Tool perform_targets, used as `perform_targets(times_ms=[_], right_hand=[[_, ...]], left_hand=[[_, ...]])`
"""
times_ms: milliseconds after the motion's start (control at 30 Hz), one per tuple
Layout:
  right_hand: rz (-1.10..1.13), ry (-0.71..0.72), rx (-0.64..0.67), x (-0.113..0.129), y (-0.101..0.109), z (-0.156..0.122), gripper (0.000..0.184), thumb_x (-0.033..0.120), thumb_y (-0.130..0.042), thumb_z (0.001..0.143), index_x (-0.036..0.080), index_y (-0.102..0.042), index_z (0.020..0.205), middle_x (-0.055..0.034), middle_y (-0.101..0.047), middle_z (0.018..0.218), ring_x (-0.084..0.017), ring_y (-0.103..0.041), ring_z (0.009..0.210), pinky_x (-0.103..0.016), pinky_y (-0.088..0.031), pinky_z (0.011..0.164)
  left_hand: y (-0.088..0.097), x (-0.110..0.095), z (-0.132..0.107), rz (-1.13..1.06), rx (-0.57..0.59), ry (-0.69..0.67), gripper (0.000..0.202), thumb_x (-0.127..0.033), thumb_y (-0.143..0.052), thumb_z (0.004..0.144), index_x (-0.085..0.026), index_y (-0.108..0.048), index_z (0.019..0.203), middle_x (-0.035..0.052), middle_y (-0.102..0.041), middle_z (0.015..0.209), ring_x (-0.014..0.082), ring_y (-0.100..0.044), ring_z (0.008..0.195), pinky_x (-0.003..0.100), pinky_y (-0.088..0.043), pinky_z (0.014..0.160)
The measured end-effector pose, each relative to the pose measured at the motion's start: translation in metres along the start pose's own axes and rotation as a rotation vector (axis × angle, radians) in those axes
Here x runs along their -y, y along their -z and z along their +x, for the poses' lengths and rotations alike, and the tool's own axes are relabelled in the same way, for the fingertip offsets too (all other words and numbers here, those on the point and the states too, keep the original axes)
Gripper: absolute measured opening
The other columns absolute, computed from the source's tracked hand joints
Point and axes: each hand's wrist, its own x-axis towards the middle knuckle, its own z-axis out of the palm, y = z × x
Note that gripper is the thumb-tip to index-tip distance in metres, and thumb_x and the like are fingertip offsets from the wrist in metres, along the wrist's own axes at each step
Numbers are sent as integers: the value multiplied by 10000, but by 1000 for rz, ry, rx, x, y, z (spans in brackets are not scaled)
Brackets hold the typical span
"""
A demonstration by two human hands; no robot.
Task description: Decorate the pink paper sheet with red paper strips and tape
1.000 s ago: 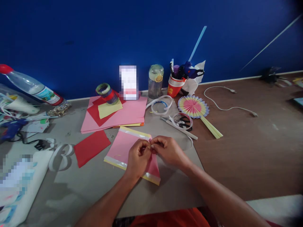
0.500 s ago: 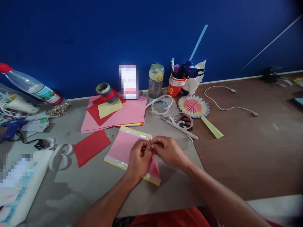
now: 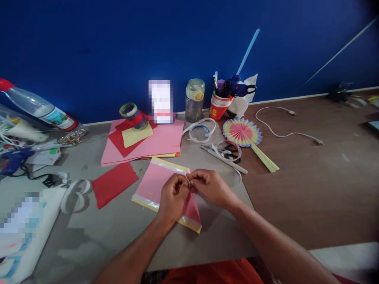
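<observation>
Over the right part of a pink paper sheet with yellow borders [image 3: 161, 177], my two hands meet with fingertips almost touching. Shiny clear tape runs along the sheet's far and near borders. My left hand [image 3: 175, 197] is closed in a pinch. Opposite it, my right hand [image 3: 209, 187] pinches too, thumb against forefinger. A thin pale strip [image 3: 187, 179] shows between the fingertips; most of it is hidden. Left of the sheet lies a folded red paper [image 3: 115, 185]. A pleated paper fan [image 3: 242, 132] with a yellow handle rests at the right.
Tape rolls [image 3: 133, 115] sit on stacked pink paper [image 3: 166, 138] at the back. A phone [image 3: 160, 101], a clear jar [image 3: 194, 100] and a red cup [image 3: 219, 107] holding tools stand by the wall. A utility knife [image 3: 225, 159] lies right of my hands; a glue gun [image 3: 16, 159] lies left.
My hands stay pinched together in nearly the same spot, with a slight shift of the fingers. The near left corner of the pink sheet has moved a little to the right.
</observation>
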Motion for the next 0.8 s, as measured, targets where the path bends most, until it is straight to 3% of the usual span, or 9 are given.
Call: perform_targets(times_ms=[467,800], right_hand=[[-39,52,-6,-3,2,0,138,182,-515,728,157,-646,761,25,-593,642,-91,-528,580,-193,-426,563],[-169,77,-33,-7,0,-1,169,150,-497,723,159,-660,766,20,-612,654,-99,-545,611,-180,-417,568]], left_hand=[[1,-2,1,-61,22,59,85,-245,-595,714,-170,-578,679,-24,-607,637,105,-569,593,208,-438,581],[0,-1,1,38,3,23,82,-220,-557,713,-175,-553,644,-32,-565,610,99,-523,561,207,-415,560]])
